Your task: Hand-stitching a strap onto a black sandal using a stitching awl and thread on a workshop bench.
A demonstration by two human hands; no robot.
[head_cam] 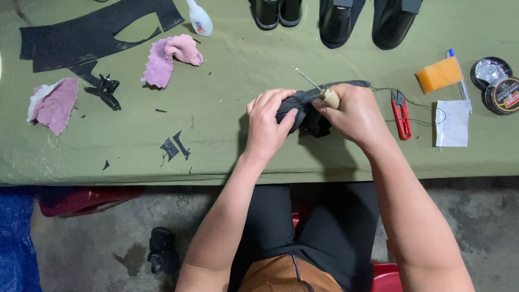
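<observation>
My left hand point(268, 123) grips a small black shoe piece point(306, 108) above the green table point(227, 146), fingers curled over its left end. My right hand point(354, 114) holds an awl with a pale wooden handle point(330, 98); its thin metal needle point(308, 79) sticks up and to the left. A black thread point(416, 105) trails from the piece to the right across the table.
Red thread snips point(400, 114), white paper point(452, 123), orange sponge point(439, 74) and polish tins point(496, 85) lie right. Pink cloths point(170, 58), black leather sheet point(86, 35), scraps point(174, 146) and glue bottle point(199, 18) lie left. Black shoes point(338, 21) stand at the far edge.
</observation>
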